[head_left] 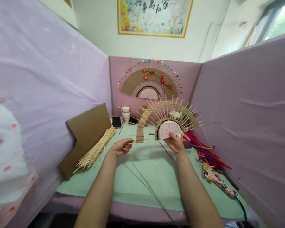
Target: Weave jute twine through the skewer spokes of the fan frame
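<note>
While gripping the fan (169,127) by the straight edge of its dotted centre in the right hand (175,144), pinches the cord (144,180) between closed fingertips of the left hand (122,147), just beside the lower left corner of the woven band (142,125). Holds the fan raised over the table (166,180), below a decorated fan (133,82) on the back panel (191,71), with the cord hanging toward the near edge. Has sticks (96,150) beside cardboard (90,123) at left, pipe cleaners (201,147) and a glue gun (219,182) at right.
</note>
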### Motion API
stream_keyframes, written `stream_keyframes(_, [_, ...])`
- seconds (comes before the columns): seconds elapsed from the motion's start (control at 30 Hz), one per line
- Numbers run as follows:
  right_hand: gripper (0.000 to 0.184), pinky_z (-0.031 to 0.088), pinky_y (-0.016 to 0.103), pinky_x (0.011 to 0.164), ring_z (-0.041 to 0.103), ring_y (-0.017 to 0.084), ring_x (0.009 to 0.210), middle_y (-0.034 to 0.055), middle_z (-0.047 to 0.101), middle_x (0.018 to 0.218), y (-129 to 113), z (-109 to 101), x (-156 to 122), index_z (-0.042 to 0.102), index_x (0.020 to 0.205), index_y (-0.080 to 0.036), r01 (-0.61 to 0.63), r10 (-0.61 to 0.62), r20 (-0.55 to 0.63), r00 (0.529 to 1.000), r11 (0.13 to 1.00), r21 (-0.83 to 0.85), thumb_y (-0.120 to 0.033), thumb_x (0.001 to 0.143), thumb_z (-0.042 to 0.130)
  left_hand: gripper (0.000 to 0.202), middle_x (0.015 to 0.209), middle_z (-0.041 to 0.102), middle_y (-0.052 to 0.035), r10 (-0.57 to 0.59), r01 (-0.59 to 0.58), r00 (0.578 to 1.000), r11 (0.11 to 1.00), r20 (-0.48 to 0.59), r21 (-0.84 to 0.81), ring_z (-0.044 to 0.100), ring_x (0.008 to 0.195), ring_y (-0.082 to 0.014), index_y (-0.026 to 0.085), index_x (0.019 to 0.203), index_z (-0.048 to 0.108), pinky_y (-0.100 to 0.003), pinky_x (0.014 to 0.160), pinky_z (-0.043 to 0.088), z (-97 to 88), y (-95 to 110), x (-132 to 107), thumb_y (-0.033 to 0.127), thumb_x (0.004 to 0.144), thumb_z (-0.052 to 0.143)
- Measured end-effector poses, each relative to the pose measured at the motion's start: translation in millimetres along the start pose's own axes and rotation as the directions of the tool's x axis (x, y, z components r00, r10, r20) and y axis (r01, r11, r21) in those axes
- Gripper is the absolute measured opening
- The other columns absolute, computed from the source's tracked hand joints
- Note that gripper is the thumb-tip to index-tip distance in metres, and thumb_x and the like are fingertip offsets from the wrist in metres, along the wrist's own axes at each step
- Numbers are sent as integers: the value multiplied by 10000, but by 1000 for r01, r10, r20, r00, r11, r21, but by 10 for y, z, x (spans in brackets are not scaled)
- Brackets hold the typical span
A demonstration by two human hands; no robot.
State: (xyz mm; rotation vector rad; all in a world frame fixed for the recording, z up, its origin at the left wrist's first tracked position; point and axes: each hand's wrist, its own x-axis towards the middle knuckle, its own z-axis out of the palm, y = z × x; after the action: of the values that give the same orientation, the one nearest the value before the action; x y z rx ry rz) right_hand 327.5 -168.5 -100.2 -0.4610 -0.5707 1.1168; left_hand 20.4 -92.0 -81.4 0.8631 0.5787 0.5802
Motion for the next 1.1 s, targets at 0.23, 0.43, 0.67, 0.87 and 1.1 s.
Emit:
stream_keyframes(0.23, [285,538,383,943,692,139,947,-31,750,989,-19,-27,3,648,1000,-276,17,-19,-62,998,1000,-25,-86,789,669,112,603,378,45,-23,23,1000,1000,1,10,248,432,-16,108,733,600,-115,339,112,8,17,-27,196,726,668])
stream_keyframes(0.43, [253,538,416,940,686,149,961,-40,746,973,-16,6,-8,645,948,-274,67,-70,-88,994,997,-35,-76,792,657,211,620,410,41,112,-106,992,989,-49,107,276,467,-30,104,836,688,-155,393,174,49,8,-53,251,686,715])
stream_keyframes(0.67, [339,534,426,941,692,132,910,-57,745,981,-41,47,-38,637,1023,-312,92,-98,-87,991,993,-71,-68,788,661,164,705,611,-20,442,-319,854,861,-273,396,389,549,-72,143,727,713,-211,474,225,94,-116,98,213,597,786])
stream_keyframes(0.87, [351,551,425,904,681,141,936,-58,746,948,-34,82,-67,644,998,-308,124,-130,-46,990,985,-119,-54,758,679,65,659,620,-23,627,-367,715,713,-309,598,494,702,-157,176,602,694,-247,624,339,101,-147,122,139,580,744])
stream_keyframes(1.1, [362,561,441,891,695,162,933,-41,741,1002,-26,22,-53,638,1015,-303,38,-44,-37,998,987,-155,-60,750,683,91,645,615,-17,557,-315,770,755,-310,575,492,650,-140,172,590,683,-242,587,333,41,-162,132,122,566,755])
